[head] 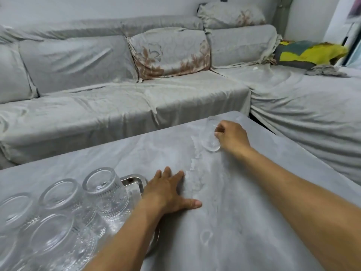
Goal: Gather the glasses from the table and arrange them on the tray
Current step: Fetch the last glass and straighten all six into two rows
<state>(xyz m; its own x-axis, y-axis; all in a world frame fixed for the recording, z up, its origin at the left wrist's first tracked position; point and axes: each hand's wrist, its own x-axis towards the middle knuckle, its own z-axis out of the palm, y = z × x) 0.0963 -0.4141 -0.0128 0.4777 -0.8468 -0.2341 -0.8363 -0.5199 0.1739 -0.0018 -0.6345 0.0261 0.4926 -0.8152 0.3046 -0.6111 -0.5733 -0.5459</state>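
Fingers of right hand [232, 136] clasp smooth clear glass [211, 133]; left hand [168, 190] splayed flat.

Soft even light, faint shadows, wide-angle edge bending.

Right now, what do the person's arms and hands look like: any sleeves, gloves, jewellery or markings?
Both forearms are bare as far as the frame shows, with no sleeve edge in view. The left hand and right hand wear no gloves, and no rings, watch, bracelet or markings are visible on the hands or wrists.
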